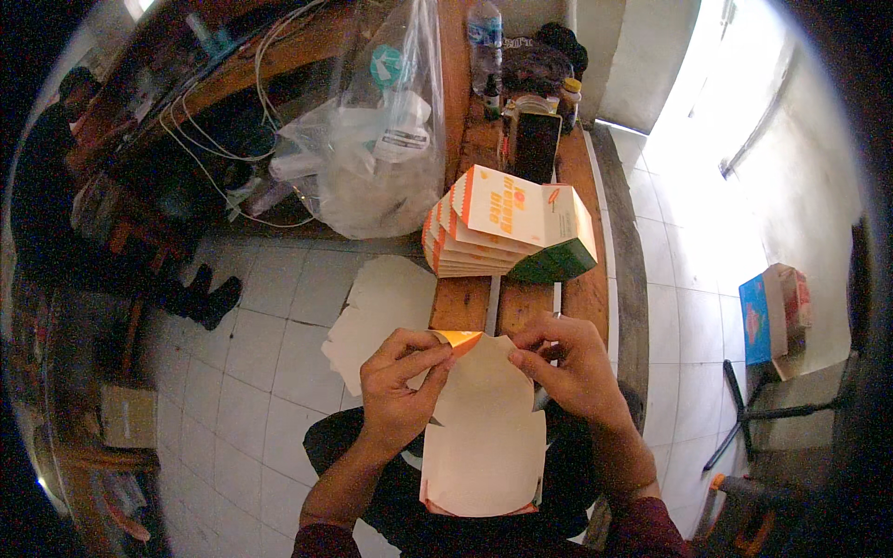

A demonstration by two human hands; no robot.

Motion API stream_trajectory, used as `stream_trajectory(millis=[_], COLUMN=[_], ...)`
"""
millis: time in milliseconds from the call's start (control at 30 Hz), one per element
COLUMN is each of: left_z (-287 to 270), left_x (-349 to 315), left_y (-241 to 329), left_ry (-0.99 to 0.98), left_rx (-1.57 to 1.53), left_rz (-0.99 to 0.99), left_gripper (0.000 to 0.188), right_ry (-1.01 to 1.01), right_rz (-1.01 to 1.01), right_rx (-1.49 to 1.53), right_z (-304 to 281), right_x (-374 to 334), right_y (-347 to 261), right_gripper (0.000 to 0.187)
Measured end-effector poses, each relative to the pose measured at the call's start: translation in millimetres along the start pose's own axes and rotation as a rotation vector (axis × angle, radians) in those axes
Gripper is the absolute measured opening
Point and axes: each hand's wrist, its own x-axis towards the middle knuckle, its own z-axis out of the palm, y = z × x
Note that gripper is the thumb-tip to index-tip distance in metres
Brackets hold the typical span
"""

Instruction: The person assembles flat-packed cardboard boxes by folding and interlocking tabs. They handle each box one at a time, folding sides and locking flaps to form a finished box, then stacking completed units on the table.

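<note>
A cardboard box blank (486,456), plain off-white on its upper face, lies over my lap and reaches up to the wooden bench. My left hand (402,377) pinches its far left corner, where a flap is folded over and shows an orange printed side. With thumb and fingers closed, my right hand (569,363) grips the far right corner of the same blank. Just beyond my hands, a nested stack of folded food boxes (507,223), white, orange and green, rests on the bench. Left of the bench, more flat blanks (386,312) lie in a pile.
The wooden bench (465,302) also bears a dark phone (537,146), a water bottle (485,42) and small bottles. A clear plastic bag (372,177) hangs at the left. A person in dark clothes (56,186) is at far left. A blue box (758,316) stands by the right wall.
</note>
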Motion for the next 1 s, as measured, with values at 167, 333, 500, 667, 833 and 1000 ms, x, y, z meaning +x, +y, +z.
stream_trajectory(millis=[167,333,500,667,833,1000], left_z=[2,3,7,5,11,14], left_x=[-2,-3,-7,-2,-8,-11], left_y=[-4,-1,-10,-7,-11,-1], left_ry=[0.005,0.019,0.09,0.114,0.139,0.079], left_rx=[-0.07,-0.068,-0.052,0.01,-0.039,-0.029], left_rz=[-0.034,-0.058,0.031,0.061,-0.056,-0.113], left_gripper=[0.016,0.016,0.016,0.018,0.019,0.018], right_ry=[-0.011,0.038,-0.012,0.058,0.209,0.212], right_rz=[0.029,0.019,0.041,-0.048,-0.166,-0.286], right_rx=[0.187,0.176,0.076,0.058,0.029,0.008], right_z=[1,9,12,20,32,40], right_x=[3,7,10,8,4,1], right_y=[0,8,16,11,10,2], right_gripper=[0.008,0.007,0.011,0.011,0.01,0.011])
